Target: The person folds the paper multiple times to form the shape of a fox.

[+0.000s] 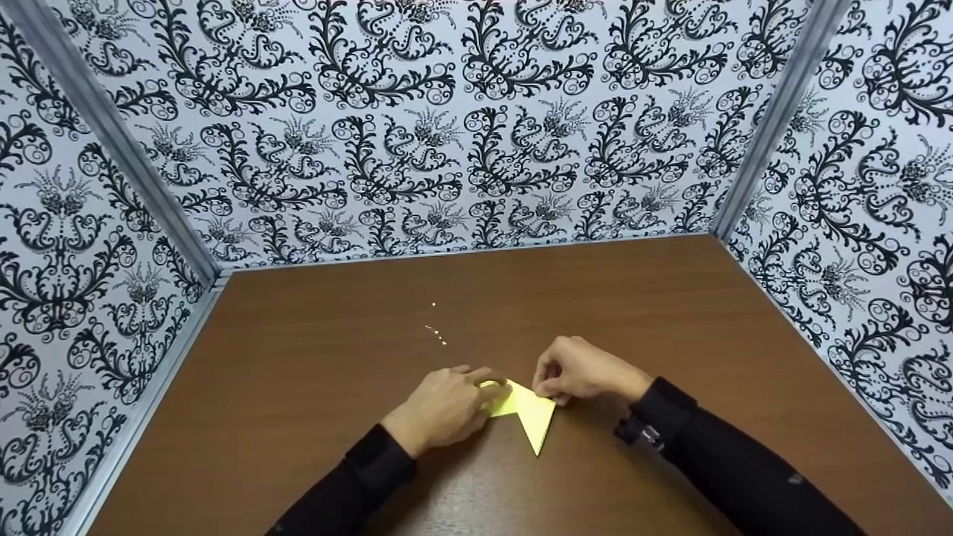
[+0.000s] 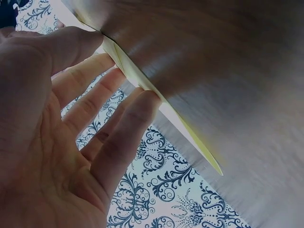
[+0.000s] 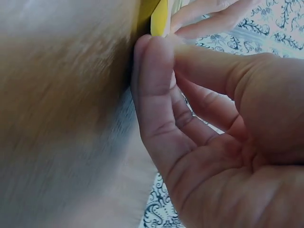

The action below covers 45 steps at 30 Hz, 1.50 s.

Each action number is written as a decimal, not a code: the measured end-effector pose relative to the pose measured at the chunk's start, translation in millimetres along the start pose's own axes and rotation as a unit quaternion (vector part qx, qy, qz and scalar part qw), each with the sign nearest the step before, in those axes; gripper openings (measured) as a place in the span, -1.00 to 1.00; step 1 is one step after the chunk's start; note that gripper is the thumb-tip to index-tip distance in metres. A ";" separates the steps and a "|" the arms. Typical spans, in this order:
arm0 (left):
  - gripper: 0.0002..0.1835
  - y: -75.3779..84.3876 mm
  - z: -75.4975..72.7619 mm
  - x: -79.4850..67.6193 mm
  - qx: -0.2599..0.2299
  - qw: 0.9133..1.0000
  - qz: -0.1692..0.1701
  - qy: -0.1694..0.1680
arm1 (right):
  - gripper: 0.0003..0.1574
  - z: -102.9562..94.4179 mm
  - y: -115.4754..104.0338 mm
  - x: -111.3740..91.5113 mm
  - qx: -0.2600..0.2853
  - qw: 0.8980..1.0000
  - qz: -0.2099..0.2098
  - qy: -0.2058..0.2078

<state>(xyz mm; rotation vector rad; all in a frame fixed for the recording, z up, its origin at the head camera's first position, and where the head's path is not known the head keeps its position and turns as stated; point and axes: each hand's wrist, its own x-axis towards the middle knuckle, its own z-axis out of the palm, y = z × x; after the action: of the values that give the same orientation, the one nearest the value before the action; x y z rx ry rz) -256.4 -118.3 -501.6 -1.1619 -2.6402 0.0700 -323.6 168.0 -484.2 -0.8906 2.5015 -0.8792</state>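
A folded piece of yellow paper [image 1: 535, 420] lies on the brown table, one sharp point toward the person. My left hand [image 1: 448, 406] rests on its left part; in the left wrist view the nearly straight fingers [image 2: 126, 126] press on the thin folded paper [image 2: 183, 128]. At the paper's upper right edge, my right hand [image 1: 584, 370] pinches it between thumb and curled fingers. Seen from the right wrist, the fingertips [image 3: 159, 54] meet at the yellow paper [image 3: 160, 18], and they hide the edge they hold.
Several tiny white specks [image 1: 437, 334] lie on the table [image 1: 335, 313] beyond the left hand. Walls with a black scroll pattern [image 1: 461, 134] enclose the table at the back and both sides, with grey metal posts [image 1: 774, 112] at the corners.
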 end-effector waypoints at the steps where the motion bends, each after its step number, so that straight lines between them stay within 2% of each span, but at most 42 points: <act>1: -0.56 0.1 -0.2 0.1 0.000 1.000 0.001 0.001 | -0.89 -0.4 0.0 0.9 0.003 1.000 0.002 -0.003; 9: -0.58 1.0 0.2 -0.6 0.006 1.000 0.008 0.005 | -0.86 2.6 -1.4 3.4 0.002 1.000 0.009 0.008; 17: -0.58 3.3 1.2 -1.3 0.007 1.000 -0.001 -0.016 | -0.84 5.5 -0.8 3.9 -0.021 1.000 0.002 0.009; 25: -0.63 3.6 0.3 -0.6 0.002 1.000 0.001 0.001 | -0.82 4.8 0.5 15.5 0.013 0.999 0.037 0.012; 32: -0.61 4.9 2.1 0.8 0.008 1.000 0.002 -0.001 | -0.81 9.5 -3.4 30.7 0.024 0.997 0.064 0.032; 45: -0.57 1.8 2.0 -0.3 0.008 1.000 0.008 0.005 | -0.81 11.1 -16.8 45.7 0.011 0.994 0.097 0.042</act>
<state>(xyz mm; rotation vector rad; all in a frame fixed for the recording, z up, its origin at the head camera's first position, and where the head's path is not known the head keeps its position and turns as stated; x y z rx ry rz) -255.4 -117.2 -503.9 -1.1757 -2.6161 0.0885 -344.6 122.8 -486.5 -0.6023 2.5910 -0.8945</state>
